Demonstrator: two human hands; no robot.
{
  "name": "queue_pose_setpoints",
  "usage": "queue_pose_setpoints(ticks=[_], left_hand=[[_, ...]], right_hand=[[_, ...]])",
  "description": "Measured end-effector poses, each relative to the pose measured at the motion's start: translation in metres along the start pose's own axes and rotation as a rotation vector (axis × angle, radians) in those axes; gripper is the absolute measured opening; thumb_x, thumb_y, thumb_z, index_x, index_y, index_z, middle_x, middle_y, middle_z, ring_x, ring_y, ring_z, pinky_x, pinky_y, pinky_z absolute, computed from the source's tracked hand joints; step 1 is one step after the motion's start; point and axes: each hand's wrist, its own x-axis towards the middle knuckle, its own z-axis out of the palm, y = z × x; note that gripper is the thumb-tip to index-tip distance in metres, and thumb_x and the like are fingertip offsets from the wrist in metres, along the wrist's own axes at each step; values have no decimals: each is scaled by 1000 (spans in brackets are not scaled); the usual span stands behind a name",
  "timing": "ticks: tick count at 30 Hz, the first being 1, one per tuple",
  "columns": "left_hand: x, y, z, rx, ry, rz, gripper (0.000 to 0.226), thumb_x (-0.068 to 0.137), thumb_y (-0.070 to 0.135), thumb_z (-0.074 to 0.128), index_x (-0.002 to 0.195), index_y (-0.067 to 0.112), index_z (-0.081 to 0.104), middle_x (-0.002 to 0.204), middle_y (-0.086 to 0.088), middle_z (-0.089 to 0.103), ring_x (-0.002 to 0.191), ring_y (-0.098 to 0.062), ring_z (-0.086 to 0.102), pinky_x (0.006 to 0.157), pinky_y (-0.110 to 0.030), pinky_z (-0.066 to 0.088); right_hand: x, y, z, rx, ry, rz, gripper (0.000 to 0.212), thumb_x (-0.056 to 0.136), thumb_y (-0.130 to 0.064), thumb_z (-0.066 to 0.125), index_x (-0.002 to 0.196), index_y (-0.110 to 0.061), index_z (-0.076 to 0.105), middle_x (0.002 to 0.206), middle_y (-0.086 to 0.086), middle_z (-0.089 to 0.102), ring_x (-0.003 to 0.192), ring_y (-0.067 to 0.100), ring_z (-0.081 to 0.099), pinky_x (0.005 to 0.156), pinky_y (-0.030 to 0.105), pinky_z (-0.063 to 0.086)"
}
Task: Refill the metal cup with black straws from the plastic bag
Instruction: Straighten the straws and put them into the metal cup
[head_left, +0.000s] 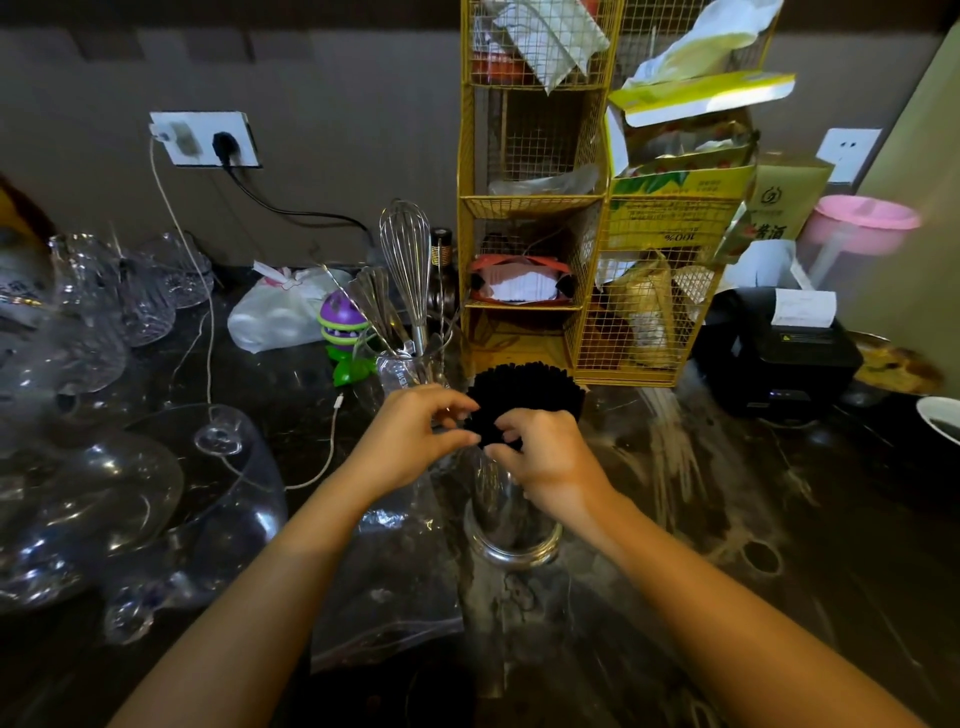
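Frame ctr: straws (524, 395) in metal cup (511, 540) on surface (779, 519); plastic bag (384, 587) just left; wire rack (587, 208) behind; glassware (93, 467) far left; printer (774, 353) right.

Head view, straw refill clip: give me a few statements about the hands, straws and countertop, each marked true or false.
1. Both hands touch the bundle of black straws. True: the left hand and right hand pinch at its near edge.
2. The metal cup lies on its side. False: it stands upright below the hands.
3. A whisk stands in a clear utensil holder behind the left hand. True.
4. The wire rack is blue. False: it is yellow.
5. The clear plastic bag hangs from the rack. False: it lies flat on the dark countertop, left of the cup.
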Motion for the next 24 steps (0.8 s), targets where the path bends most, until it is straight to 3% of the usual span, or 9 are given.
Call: queue_pose_setpoints(ticks=[3, 8, 16, 21, 24], left_hand=[[2, 1, 2, -3, -4, -10, 20, 70, 8, 71, 89, 7, 67, 77, -4, 60, 70, -16, 55, 59, -6, 38], [4, 4, 0, 8, -18, 18, 12, 71, 11, 70, 82, 9, 68, 75, 1, 59, 65, -1, 51, 60, -4, 37], [8, 16, -7, 57, -24, 70, 12, 74, 14, 68, 83, 7, 66, 80, -4, 59, 74, -15, 54, 61, -14, 38], [12, 26, -12, 103, -45, 118, 9, 76, 17, 66, 82, 10, 63, 84, -6, 61, 75, -15, 54, 64, -16, 38], [15, 32, -15, 128, -81, 147, 7, 77, 19, 64, 81, 12, 62, 83, -4, 60, 78, -20, 56, 70, -32, 45]], right_hand=[[4, -2, 1, 3, 0, 5, 20, 83, -18, 59, 95, -3, 63, 96, 18, 67, 90, 29, 62, 77, 38, 49], [5, -3, 0, 56, -27, 39, 17, 84, -18, 59, 91, -2, 62, 88, 20, 66, 79, 33, 63, 71, 44, 53], [6, -3, -4, 138, 1, 47, 14, 83, -16, 60, 90, -4, 63, 80, 19, 66, 74, 32, 64, 69, 49, 55], [8, 0, -10, 186, 19, 79, 10, 81, -15, 63, 85, -6, 60, 64, 2, 55, 55, 16, 60, 46, 18, 49], [7, -1, -17, 189, 27, 66, 7, 81, -15, 62, 79, -15, 55, 60, -3, 52, 52, 15, 60, 45, 19, 48]])
